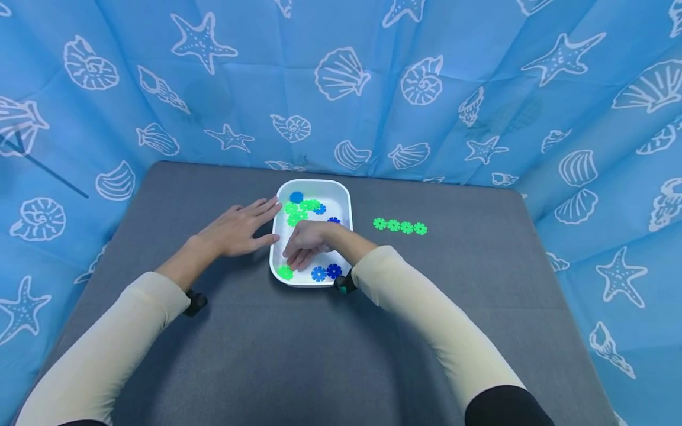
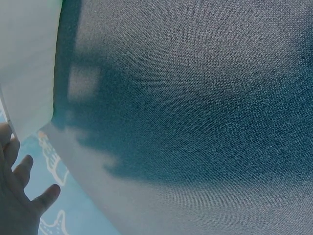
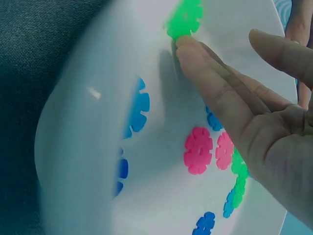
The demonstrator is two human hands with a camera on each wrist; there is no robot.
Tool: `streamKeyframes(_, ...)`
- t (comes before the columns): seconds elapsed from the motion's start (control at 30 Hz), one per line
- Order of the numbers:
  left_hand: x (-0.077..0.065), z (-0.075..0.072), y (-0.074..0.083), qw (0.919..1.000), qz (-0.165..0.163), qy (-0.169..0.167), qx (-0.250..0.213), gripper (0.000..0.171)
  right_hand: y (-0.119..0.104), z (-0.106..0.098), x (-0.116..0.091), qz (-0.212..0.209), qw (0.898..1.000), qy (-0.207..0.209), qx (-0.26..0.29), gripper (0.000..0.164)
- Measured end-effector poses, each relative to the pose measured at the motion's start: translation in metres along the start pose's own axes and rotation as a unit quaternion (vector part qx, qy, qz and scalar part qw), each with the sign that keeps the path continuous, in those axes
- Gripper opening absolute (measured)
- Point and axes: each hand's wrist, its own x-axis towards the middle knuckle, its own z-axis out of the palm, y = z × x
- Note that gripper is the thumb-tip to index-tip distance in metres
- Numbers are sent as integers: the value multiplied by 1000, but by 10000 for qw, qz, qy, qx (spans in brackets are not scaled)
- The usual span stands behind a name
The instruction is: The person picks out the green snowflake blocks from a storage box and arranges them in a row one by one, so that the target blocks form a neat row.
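My right hand [image 1: 306, 239] reaches down into a white tray [image 1: 276, 263]. In the right wrist view its fairly straight fingertips touch the edge of a green snowflake disc [image 3: 187, 18], the thumb held well apart. The same green disc [image 1: 285, 273] lies in the tray's near left corner. My left hand [image 1: 240, 229] is spread at the tray's left side, fingertips at the rim. Only part of the left hand [image 2: 19, 191] shows in the left wrist view, beside the tray wall [image 2: 29, 63].
Inside the tray lie more green discs [image 1: 293, 219], blue discs [image 1: 318, 274] and pink discs [image 3: 198, 151]. Right of the tray, several green discs [image 1: 407, 228] form a row on the grey table [image 1: 479, 284]. A blue shell-print curtain [image 1: 367, 106] stands behind.
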Motion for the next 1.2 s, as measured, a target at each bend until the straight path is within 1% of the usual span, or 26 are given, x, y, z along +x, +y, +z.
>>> streamKeyframes(0.07, 0, 0, 0, 10000, 20, 24, 2, 81, 0, 1, 0, 26, 10000, -56, -63, 24)
streamKeyframes(0.3, 0, 0, 0, 10000, 53, 65, -23, 80, 2, 3, -3, 371, 9982, -363, -301, 22)
streamKeyframes(0.37, 0, 1, -1, 10000, 52, 72, -14, 80, 2, 5, -4, 401, 9976, -406, -404, 21)
streamKeyframes(0.67, -1, 0, -3, 9999, 84, 53, -43, 82, -4, 13, -1, 237, 9935, -655, -897, 15)
streamKeyframes(0.9, -1, 0, -2, 9999, 88, 65, -42, 81, -5, 14, 3, 261, 9882, -852, -1246, 12)
streamKeyframes(1.07, -1, 0, -1, 9999, 93, 71, -39, 81, -5, 14, 2, 165, 9862, -827, -1422, 11)
streamKeyframes(1.2, -1, 0, -1, 9999, 90, 41, -54, 81, -4, 12, 0, 162, 9877, -627, -1424, 9)
